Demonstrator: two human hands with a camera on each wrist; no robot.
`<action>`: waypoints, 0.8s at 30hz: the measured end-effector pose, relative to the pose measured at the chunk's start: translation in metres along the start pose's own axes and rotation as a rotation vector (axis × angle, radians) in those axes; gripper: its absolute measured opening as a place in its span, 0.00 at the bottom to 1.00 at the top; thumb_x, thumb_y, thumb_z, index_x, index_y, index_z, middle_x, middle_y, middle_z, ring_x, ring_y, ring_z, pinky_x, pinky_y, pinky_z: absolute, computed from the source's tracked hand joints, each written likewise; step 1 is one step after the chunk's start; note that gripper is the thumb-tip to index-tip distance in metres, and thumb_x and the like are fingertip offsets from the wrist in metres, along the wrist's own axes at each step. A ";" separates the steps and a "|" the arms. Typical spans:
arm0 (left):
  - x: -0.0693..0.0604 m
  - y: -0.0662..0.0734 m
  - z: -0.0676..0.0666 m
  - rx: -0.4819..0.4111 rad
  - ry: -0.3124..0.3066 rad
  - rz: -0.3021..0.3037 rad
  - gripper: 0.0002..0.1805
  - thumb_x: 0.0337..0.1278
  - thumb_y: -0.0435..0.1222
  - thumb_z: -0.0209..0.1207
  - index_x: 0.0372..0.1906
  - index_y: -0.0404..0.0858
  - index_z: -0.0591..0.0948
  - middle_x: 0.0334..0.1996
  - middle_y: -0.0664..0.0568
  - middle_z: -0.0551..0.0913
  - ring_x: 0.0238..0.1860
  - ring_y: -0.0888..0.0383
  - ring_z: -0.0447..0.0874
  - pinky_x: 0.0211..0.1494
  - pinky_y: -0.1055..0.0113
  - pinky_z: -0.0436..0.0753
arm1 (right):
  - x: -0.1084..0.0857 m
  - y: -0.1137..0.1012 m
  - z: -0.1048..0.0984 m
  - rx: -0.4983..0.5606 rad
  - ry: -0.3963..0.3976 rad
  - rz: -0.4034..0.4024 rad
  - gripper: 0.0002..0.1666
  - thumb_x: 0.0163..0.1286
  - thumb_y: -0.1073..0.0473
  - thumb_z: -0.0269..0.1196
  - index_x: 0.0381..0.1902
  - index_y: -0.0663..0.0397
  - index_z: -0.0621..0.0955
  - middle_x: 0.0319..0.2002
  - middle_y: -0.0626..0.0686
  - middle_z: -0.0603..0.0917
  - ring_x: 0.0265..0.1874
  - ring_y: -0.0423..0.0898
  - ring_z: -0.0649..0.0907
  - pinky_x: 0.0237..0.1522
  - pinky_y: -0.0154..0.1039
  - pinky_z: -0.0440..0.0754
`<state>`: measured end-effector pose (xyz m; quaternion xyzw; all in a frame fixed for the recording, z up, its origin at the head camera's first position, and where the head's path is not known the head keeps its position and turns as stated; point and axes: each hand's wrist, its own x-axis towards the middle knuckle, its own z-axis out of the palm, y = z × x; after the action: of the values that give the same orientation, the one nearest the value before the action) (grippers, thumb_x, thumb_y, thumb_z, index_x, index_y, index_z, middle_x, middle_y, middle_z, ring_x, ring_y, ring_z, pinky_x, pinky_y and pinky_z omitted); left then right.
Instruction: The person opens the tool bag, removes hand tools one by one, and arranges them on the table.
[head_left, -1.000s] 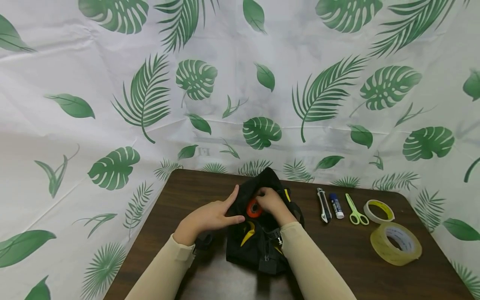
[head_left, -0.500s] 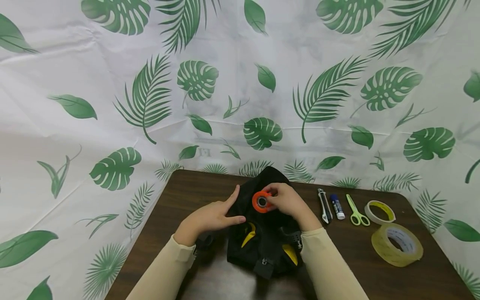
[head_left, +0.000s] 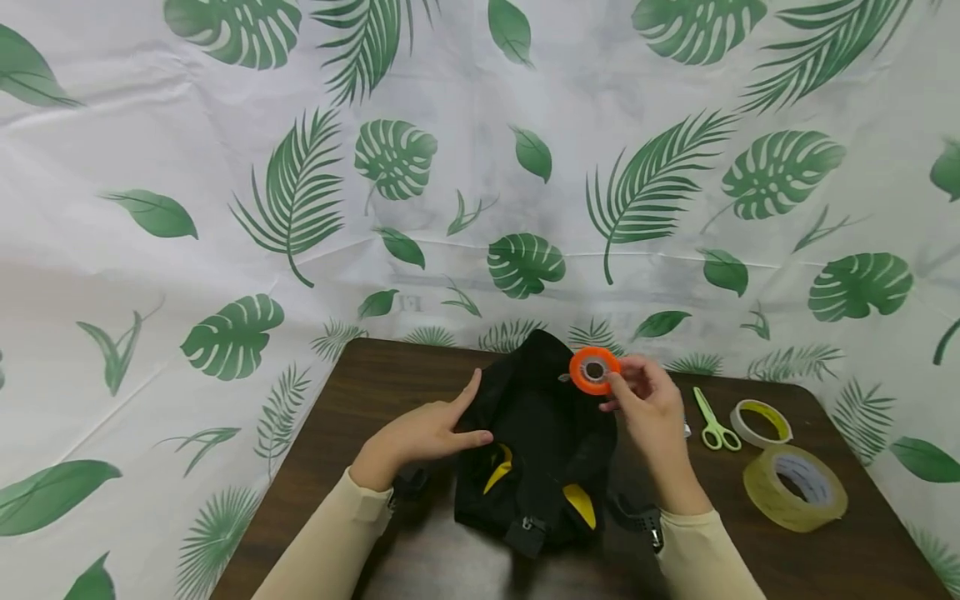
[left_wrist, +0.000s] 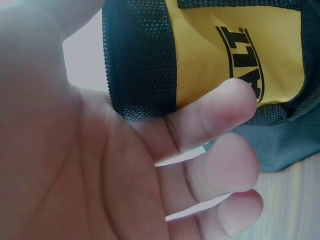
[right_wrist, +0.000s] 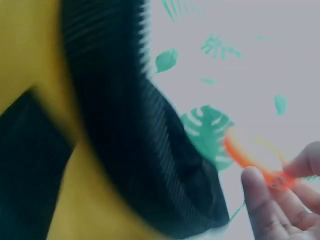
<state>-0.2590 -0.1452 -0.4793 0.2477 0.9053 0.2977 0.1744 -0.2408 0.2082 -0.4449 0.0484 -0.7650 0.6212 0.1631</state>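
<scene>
A black tool bag [head_left: 534,425] with yellow panels stands on the table, its zipped mouth gaping. My left hand [head_left: 420,435] rests against the bag's left rim, thumb and forefinger spread; in the left wrist view its fingers [left_wrist: 215,117] lie nearly straight beside the yellow side. Above the bag's right rim, my right hand [head_left: 651,408] pinches a small orange tape roll [head_left: 581,379] with a clear hub between thumb and fingers. The right wrist view has the same orange tape roll [right_wrist: 240,155] just beyond the blurred zipper edge. The bag's bottom is too dark to make out.
Right of the bag lie light-green scissors [head_left: 714,425], a narrow tape roll [head_left: 759,422] and a wide clear packing tape roll [head_left: 795,489]. My right hand hides most of a glue stick and a cutter. A leaf-patterned sheet [head_left: 450,167] hangs behind the table [head_left: 390,375].
My right hand has come up out of the bag with the orange tape roll and moved right, past the rim. The left hand stays in place at the bag.
</scene>
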 end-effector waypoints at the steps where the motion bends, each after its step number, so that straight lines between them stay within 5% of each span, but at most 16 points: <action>1: 0.001 0.000 0.000 -0.002 -0.003 0.004 0.59 0.71 0.75 0.52 0.87 0.68 0.26 0.77 0.41 0.77 0.70 0.47 0.85 0.77 0.47 0.78 | -0.005 0.003 -0.006 0.023 0.050 -0.016 0.20 0.79 0.63 0.68 0.64 0.64 0.79 0.45 0.54 0.86 0.32 0.43 0.88 0.34 0.37 0.92; 5: 0.002 0.000 0.001 0.000 -0.005 0.005 0.59 0.71 0.76 0.52 0.87 0.67 0.26 0.77 0.41 0.77 0.71 0.47 0.84 0.78 0.47 0.78 | -0.021 0.023 -0.030 0.070 0.191 -0.052 0.22 0.78 0.70 0.66 0.68 0.63 0.79 0.42 0.53 0.83 0.29 0.45 0.86 0.31 0.35 0.90; 11: 0.004 -0.001 0.001 0.008 -0.006 0.012 0.61 0.70 0.76 0.52 0.89 0.61 0.29 0.79 0.40 0.75 0.70 0.46 0.85 0.77 0.46 0.78 | -0.044 0.062 -0.064 0.087 0.293 0.022 0.21 0.79 0.72 0.64 0.67 0.66 0.80 0.40 0.55 0.81 0.26 0.44 0.85 0.28 0.34 0.88; 24: -0.001 0.002 0.000 -0.001 -0.005 0.005 0.61 0.70 0.75 0.53 0.90 0.59 0.31 0.81 0.42 0.72 0.74 0.46 0.82 0.79 0.45 0.77 | -0.086 0.111 -0.111 -0.027 0.152 0.260 0.18 0.82 0.66 0.64 0.64 0.67 0.76 0.35 0.48 0.87 0.25 0.45 0.86 0.25 0.44 0.90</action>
<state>-0.2574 -0.1439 -0.4782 0.2505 0.9042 0.2979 0.1760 -0.1696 0.3295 -0.5555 -0.1002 -0.7584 0.6287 0.1394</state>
